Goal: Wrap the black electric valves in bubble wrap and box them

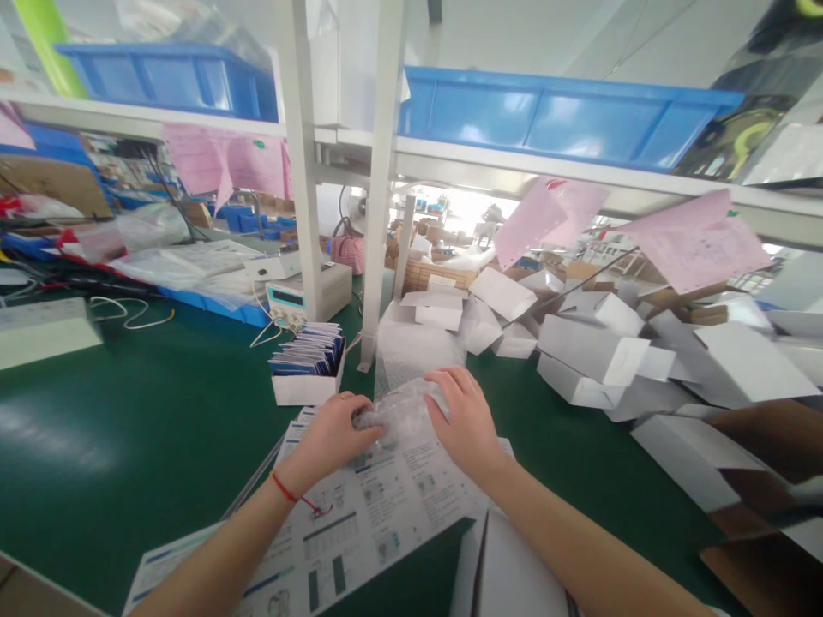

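Clear bubble wrap (408, 403) lies bunched over a printed sheet (360, 514) at the middle of the green table. My left hand (338, 433), with a red string on its wrist, is closed on the wrap's left edge, thumb and fingers pinching it. On the other side my right hand (466, 420) has its fingers curved over the wrap and its thumb against it. Whether something is inside the wrap cannot be made out. Behind my hands, more bubble wrap (417, 343) extends towards the table's back. An open-looking white box (514, 570) sits close to my right forearm.
White cartons (591, 351) are heaped along the right. A small white box of blue-and-white booklets (309, 364) stands left of the metal post (379, 188). Behind it is an instrument with a display (309, 296). Blue bins (553, 116) rest on the shelf above, with pink papers (698, 240) hanging below.
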### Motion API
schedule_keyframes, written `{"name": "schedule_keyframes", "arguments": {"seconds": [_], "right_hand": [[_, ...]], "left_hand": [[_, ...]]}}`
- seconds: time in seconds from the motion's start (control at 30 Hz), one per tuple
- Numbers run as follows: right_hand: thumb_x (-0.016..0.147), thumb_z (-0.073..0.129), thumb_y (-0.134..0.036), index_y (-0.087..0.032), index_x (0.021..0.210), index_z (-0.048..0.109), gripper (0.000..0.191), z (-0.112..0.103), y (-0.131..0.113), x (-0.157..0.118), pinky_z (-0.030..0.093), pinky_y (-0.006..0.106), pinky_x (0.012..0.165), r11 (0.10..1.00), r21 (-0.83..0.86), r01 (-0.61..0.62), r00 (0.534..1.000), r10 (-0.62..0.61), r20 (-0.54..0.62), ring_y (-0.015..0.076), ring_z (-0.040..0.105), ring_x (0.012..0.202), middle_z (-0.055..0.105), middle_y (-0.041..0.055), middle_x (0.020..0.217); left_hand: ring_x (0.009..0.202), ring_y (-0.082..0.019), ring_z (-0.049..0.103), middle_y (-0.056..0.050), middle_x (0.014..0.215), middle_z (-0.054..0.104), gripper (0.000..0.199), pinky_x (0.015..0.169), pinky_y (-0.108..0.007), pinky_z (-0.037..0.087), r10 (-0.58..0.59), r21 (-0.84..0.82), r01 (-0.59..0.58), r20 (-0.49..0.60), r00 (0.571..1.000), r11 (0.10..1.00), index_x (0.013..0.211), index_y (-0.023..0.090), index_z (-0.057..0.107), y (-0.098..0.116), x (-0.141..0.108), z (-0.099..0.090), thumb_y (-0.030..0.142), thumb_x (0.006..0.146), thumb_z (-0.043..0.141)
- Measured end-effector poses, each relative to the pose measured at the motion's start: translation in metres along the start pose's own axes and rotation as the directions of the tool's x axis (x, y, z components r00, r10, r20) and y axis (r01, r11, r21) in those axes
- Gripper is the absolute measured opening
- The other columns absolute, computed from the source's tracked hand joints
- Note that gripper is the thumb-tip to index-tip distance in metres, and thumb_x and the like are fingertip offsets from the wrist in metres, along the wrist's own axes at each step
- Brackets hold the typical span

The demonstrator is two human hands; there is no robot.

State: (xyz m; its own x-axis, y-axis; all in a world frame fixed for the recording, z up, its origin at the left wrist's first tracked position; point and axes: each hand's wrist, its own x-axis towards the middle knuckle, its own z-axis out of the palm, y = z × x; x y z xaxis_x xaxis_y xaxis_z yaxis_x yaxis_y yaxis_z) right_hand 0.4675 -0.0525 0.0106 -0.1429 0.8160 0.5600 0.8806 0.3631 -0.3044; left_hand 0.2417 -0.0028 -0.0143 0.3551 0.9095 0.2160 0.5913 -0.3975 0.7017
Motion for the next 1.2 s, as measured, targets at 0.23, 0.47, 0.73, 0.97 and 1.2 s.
{"name": "schedule_keyframes", "arguments": {"seconds": [0.23,0.47,0.73,0.97,1.2], "right_hand": [[0.103,0.053,-0.026,-0.025,0.138,0.061,0.036,-0.010,-0.032,-0.005,0.029,0.046,0.124,0.896,0.053,0.441,0.892,-0.444,0.085,0.0239,0.045,0.146,0.060,0.0077,0.150],[0.087,0.073,-0.045,-0.022,0.144,0.053,0.065,-0.011,-0.033,-0.001,0.030,0.053,0.121,0.711,0.644,-0.282,0.929,0.034,0.369,0.0334,0.049,0.139,0.054,0.0128,0.152],[0.062,0.092,-0.041,-0.022,0.129,0.051,0.080,-0.001,-0.046,0.001,0.054,0.041,0.095,0.305,0.800,-0.517,0.849,0.058,0.526,0.0262,0.066,0.110,0.070,0.0062,0.120],[0.053,0.094,-0.029,-0.021,0.107,0.067,0.061,0.003,-0.037,0.002,0.054,0.039,0.092,0.132,0.821,-0.555,0.816,0.280,0.506,0.0233,0.069,0.098,0.076,0.0020,0.102],[0.057,0.092,-0.044,-0.026,0.102,0.063,0.057,0.004,-0.004,0.009,0.057,0.032,0.067,-0.103,0.834,-0.541,0.697,0.500,0.514,0.0188,0.069,0.078,0.075,-0.0017,0.093]], "left_hand": [[0.079,-0.027,0.070,-0.005,0.081,0.076,0.043,0.070,-0.035,0.055,-0.197,-0.495,0.225,0.108,0.974,0.839,0.088,0.018,0.072,0.002,-0.007,-0.007,0.058,0.073,0.070],[0.086,-0.033,0.078,-0.014,0.095,0.081,0.056,0.074,-0.042,0.064,-0.274,-0.755,0.339,0.217,0.937,0.562,0.107,0.013,0.071,0.028,-0.021,0.005,0.055,0.070,0.074],[0.129,-0.031,0.063,-0.009,0.130,0.071,0.051,0.108,-0.044,0.053,-0.331,-0.724,0.148,-0.117,0.936,0.674,0.125,0.021,0.060,0.022,-0.029,0.033,0.057,0.089,0.053],[0.135,-0.035,0.051,-0.014,0.128,0.065,0.041,0.123,-0.055,0.030,-0.079,-0.431,-0.046,-0.267,0.961,0.901,0.113,0.020,0.066,0.024,-0.029,0.025,0.052,0.088,0.059],[0.137,-0.042,0.054,-0.014,0.154,0.055,0.073,0.114,-0.061,0.044,0.221,0.205,-0.291,0.309,0.925,0.935,0.145,0.031,0.058,0.000,-0.101,0.021,0.047,0.077,0.081]]}}
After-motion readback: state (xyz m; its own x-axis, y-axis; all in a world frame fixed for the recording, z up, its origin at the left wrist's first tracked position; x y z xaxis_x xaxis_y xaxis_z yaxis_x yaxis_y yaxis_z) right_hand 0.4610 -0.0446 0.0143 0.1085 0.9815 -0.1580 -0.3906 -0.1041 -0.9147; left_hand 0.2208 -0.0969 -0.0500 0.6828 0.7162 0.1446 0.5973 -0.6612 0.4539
